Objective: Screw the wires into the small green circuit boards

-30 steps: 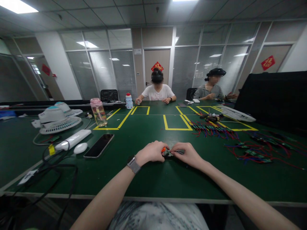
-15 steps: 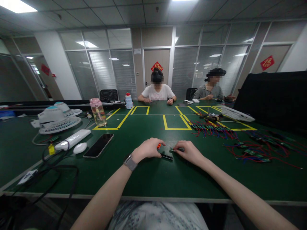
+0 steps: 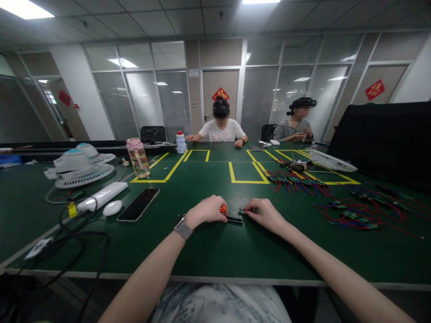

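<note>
My left hand [image 3: 209,209], with a watch on its wrist, is closed around an orange-and-black tool [image 3: 222,209]. Most of that tool is hidden in the palm, so its kind is unclear. A dark slim tip [image 3: 179,216] shows behind the wrist; whether it belongs to the tool I cannot tell. By the left thumb, a short black bar-shaped part [image 3: 235,220] lies on the green table [image 3: 215,255]. Just right of it, my right hand [image 3: 266,212] pinches a small green circuit board [image 3: 241,211] between thumb and fingers, close to the tabletop.
Circuit boards with red and blue wires [image 3: 357,214] lie at right, near a white keyboard [image 3: 332,160]. On the left are a phone [image 3: 138,205], a white mouse [image 3: 112,207], a power strip [image 3: 103,196], fans [image 3: 84,175] and a pink-lidded bottle [image 3: 138,159]. Two people sit across.
My left fingers have curled in closer around the orange-and-black tool. My right hand stays nearly still with the board. Across the table, one person's hand has moved toward the snowman-like bottle.
</note>
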Tool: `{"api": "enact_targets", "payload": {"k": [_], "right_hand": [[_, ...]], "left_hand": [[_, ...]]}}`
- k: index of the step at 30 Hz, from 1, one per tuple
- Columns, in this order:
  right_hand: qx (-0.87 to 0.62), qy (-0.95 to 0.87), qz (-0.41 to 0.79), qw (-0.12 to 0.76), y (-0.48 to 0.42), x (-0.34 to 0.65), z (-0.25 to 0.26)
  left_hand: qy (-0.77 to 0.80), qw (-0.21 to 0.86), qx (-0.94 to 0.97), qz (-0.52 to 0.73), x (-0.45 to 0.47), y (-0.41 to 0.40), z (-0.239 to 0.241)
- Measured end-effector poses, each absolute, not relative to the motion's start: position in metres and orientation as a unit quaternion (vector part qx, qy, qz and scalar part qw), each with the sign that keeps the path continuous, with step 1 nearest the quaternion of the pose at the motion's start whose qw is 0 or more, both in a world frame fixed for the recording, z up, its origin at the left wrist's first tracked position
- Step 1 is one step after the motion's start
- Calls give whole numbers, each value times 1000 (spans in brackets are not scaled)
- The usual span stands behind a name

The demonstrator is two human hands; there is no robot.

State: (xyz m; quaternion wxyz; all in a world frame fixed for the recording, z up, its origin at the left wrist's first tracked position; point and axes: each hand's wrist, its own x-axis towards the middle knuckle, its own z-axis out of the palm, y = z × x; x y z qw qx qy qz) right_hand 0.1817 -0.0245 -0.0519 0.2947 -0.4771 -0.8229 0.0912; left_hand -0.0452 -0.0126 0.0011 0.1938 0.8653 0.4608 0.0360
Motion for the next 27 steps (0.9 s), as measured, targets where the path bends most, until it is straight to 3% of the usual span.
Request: {"api": "enact_targets", "payload": {"k": [4, 11, 27], "right_hand": [[-485, -784, 157, 354, -28, 175, -53], [-455, -777, 229, 370, -32, 165, -55], [-362, -864, 114, 330, -36, 162, -59]], "left_hand": [[462, 175, 868, 41, -43, -15, 2], [460, 177, 870, 30, -46, -13, 3], [466, 179, 866, 34, -47, -12, 2]]}}
